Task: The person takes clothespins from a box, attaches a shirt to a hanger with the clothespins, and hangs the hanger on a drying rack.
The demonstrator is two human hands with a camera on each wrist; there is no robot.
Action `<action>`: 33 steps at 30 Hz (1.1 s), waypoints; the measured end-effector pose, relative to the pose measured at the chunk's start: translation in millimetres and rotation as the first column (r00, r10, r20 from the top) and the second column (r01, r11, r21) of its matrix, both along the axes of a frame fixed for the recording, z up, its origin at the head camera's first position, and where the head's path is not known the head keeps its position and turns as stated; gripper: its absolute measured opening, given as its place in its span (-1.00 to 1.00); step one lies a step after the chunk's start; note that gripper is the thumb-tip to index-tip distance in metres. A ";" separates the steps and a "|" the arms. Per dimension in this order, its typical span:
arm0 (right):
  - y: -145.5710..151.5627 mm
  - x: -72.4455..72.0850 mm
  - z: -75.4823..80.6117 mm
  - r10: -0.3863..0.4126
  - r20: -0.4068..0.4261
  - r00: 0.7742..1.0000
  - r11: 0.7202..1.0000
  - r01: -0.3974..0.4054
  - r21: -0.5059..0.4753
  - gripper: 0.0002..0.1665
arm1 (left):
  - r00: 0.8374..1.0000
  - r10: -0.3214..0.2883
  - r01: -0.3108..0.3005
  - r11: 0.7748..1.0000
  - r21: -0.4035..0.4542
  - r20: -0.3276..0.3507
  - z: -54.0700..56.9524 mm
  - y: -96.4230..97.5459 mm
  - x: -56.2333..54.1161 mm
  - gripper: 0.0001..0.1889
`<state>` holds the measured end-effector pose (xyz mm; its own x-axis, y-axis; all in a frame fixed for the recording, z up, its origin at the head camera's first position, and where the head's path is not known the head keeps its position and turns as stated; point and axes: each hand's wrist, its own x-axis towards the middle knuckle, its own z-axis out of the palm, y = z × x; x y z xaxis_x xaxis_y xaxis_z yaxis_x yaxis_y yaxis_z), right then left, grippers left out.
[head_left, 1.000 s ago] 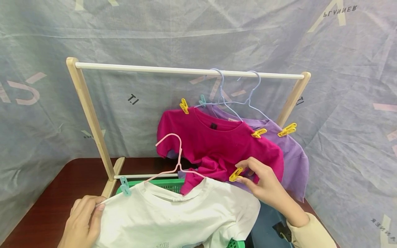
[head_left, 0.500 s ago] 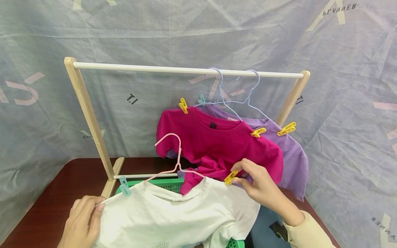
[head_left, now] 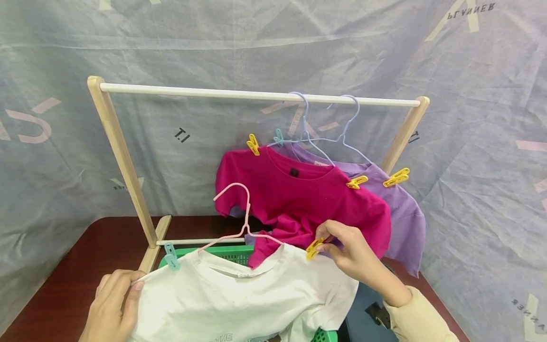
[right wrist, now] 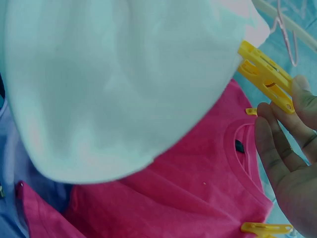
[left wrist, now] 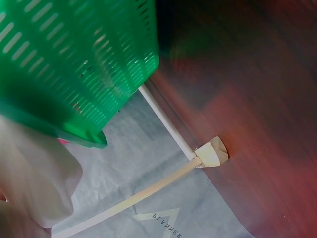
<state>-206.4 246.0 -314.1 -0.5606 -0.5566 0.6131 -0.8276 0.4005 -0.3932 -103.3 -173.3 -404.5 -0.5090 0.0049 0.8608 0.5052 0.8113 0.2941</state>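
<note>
A white T-shirt (head_left: 239,299) hangs spread on a pink hanger (head_left: 246,213) whose hook is free of any rod. My left hand (head_left: 112,304) pinches the shirt's edge at the left, below a light blue clothespin (head_left: 172,257) clipped on that shoulder. With thumb and fingers, my right hand (head_left: 348,247) holds a yellow clothespin (head_left: 314,248) at the other shoulder. In the right wrist view the front end of that yellow clothespin (right wrist: 267,77) meets the white cloth's edge, and the right hand (right wrist: 292,148) holds its rear end.
Behind stands a wooden rack with a white rod (head_left: 205,91). A magenta shirt (head_left: 282,185) and a purple shirt (head_left: 403,209) hang from it on blue hangers, with clothespins on their shoulders. A green basket (head_left: 232,254) sits beneath the white shirt on the dark red table (head_left: 102,247).
My right hand has moved left with the yellow clothespin, from beside the shoulder onto the white shirt's edge. The left hand keeps its place.
</note>
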 end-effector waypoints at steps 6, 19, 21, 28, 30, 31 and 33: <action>-3.8 -1.1 -5.5 0.020 0.029 0.999 1.000 -0.020 -0.003 -0.63 | 1.000 -0.002 0.002 1.000 0.008 -0.013 0.3 0.3 0.1 -0.50; -0.9 -0.6 -7.0 0.040 0.052 0.998 0.999 -0.040 0.000 -0.66 | 1.000 0.008 -0.007 1.000 0.011 -0.029 1.9 1.6 -0.4 -0.46; 0.2 0.4 -6.8 0.037 0.075 0.996 0.999 -0.037 -0.002 -0.63 | 1.000 0.002 -0.002 1.000 0.012 -0.025 0.3 0.4 -0.7 -0.48; 9.1 1.9 -9.0 -0.031 0.177 0.984 0.998 0.021 0.054 -0.37 | 1.000 0.003 -0.003 1.000 0.011 0.012 -1.3 -1.3 0.7 -0.52; 12.2 2.7 -11.4 -0.026 0.183 0.983 0.998 0.015 0.062 -0.37 | 1.000 0.002 -0.003 1.000 0.013 0.013 -1.0 -0.7 0.7 -0.52; 14.0 3.1 -12.9 -0.023 0.182 0.983 0.998 0.011 0.066 -0.38 | 1.000 0.001 -0.001 1.000 0.014 0.010 -0.9 -0.4 0.4 -0.51; 17.5 3.9 -16.2 -0.018 0.173 0.985 0.998 0.006 0.068 -0.42 | 1.000 -0.004 0.004 1.000 0.015 0.002 -0.2 0.5 0.0 -0.50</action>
